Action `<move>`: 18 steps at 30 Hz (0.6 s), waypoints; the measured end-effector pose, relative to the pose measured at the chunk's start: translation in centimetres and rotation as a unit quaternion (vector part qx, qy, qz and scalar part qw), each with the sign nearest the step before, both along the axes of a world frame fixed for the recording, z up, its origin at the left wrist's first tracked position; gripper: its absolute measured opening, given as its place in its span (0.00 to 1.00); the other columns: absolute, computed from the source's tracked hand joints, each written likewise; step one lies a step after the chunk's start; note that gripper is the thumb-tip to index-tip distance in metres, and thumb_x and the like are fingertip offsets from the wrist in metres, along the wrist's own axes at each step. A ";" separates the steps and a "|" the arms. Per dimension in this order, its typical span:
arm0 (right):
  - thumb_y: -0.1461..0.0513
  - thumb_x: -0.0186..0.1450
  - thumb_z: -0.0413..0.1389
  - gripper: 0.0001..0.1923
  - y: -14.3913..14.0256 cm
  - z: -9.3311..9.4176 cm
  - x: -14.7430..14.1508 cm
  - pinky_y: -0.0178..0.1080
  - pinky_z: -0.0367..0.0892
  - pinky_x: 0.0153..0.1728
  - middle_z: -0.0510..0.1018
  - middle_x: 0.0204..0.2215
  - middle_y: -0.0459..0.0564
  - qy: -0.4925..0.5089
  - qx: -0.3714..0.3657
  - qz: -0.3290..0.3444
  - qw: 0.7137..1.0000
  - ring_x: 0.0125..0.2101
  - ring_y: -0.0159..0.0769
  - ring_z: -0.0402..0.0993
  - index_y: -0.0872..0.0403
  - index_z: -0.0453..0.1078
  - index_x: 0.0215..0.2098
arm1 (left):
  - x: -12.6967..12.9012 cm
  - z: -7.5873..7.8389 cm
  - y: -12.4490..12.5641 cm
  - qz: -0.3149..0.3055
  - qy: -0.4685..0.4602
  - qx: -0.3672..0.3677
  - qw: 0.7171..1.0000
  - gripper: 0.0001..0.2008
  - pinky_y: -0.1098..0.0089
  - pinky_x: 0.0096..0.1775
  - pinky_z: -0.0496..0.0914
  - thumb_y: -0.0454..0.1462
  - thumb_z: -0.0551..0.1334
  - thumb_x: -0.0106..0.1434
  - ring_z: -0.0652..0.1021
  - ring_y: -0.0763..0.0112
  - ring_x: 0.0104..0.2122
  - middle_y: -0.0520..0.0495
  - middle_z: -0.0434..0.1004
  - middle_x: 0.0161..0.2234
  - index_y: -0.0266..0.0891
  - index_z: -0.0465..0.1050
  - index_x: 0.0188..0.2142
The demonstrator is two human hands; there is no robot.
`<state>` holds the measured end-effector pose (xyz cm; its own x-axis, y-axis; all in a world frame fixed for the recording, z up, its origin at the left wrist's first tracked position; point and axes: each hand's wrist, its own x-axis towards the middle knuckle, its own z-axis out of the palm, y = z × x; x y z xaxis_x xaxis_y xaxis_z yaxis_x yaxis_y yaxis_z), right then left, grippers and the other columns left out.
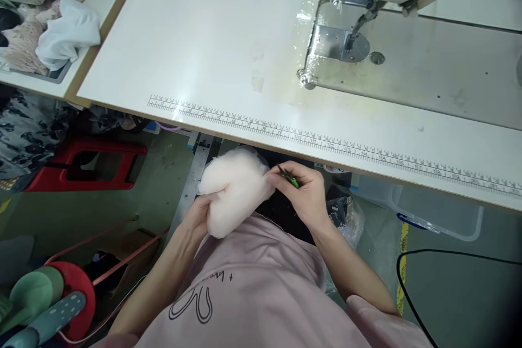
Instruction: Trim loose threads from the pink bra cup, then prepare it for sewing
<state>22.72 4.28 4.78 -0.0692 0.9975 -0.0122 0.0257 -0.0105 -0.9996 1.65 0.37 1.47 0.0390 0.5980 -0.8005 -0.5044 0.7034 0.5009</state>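
A soft, pale pink fluffy plush piece (236, 187) is held over my lap, just below the table's front edge. My left hand (199, 212) grips it from the left side, its fingers partly hidden by the fluff. On the other side, my right hand (304, 187) is closed, with thumb and forefinger pinching at the plush's right edge. Tucked in that same hand are small thread snips (290, 178) with green handles and a dark pointed tip. Whether the tip touches the plush I cannot tell.
Ahead lies a white sewing table (196, 38) with a printed ruler (297, 137) along its front edge. The sewing machine (350, 46) stands at the right. White cloth (67, 32) sits far left; a red stool (85, 166) is below. A clear plastic bin (438, 212) is under the table.
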 end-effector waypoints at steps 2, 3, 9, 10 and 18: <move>0.60 0.63 0.61 0.05 -0.2 0.2 0.3 0.34 0.68 0.27 0.77 0.26 0.45 -0.067 0.044 -0.052 0.995 0.25 0.33 0.72 0.52 0.74 0.30 | 0.2 0.3 0.1 0.006 -0.003 -0.004 1.000 0.27 0.59 0.48 0.76 0.36 0.70 0.42 0.79 0.48 0.47 0.40 0.82 0.40 0.34 0.76 0.45; 0.61 0.64 0.60 0.05 -0.3 0.3 0.5 0.35 0.68 0.27 0.77 0.26 0.45 -0.104 0.079 -0.066 0.989 0.25 0.33 0.71 0.52 0.74 0.30 | 0.3 0.4 0.2 0.015 0.001 -0.004 1.000 0.28 0.60 0.47 0.76 0.35 0.71 0.41 0.78 0.49 0.47 0.40 0.82 0.41 0.34 0.76 0.45; 0.65 0.64 0.59 0.14 -0.4 1.3 1.7 0.39 0.59 0.24 0.75 0.27 0.46 -0.262 0.319 0.110 0.904 0.24 0.34 0.67 0.50 0.72 0.48 | 0.4 1.0 0.3 0.005 -0.002 0.018 1.000 0.29 0.66 0.39 0.77 0.34 0.75 0.41 0.80 0.53 0.43 0.40 0.81 0.42 0.33 0.77 0.46; 0.66 0.64 0.58 0.15 -0.4 1.4 1.8 0.39 0.57 0.24 0.74 0.26 0.46 -0.278 0.343 0.133 0.888 0.24 0.34 0.67 0.51 0.71 0.50 | 0.3 1.1 0.3 0.001 -0.005 0.024 1.000 0.29 0.66 0.39 0.77 0.34 0.75 0.41 0.80 0.53 0.43 0.40 0.81 0.41 0.34 0.77 0.46; 0.58 0.67 0.59 0.14 -1.1 1.4 -0.4 0.39 0.52 0.25 0.73 0.25 0.45 -0.358 0.398 0.175 0.826 0.25 0.34 0.68 0.54 0.70 0.49 | 0.6 2.0 0.2 -0.013 0.004 0.073 0.997 0.24 0.66 0.39 0.76 0.37 0.76 0.42 0.80 0.50 0.43 0.40 0.82 0.41 0.34 0.79 0.41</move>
<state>22.31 3.23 6.14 -0.6147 0.6298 0.4749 0.4756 0.7762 -0.4139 2.23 0.62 3.43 0.0502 0.7067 -0.7057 -0.4822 0.6359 0.6026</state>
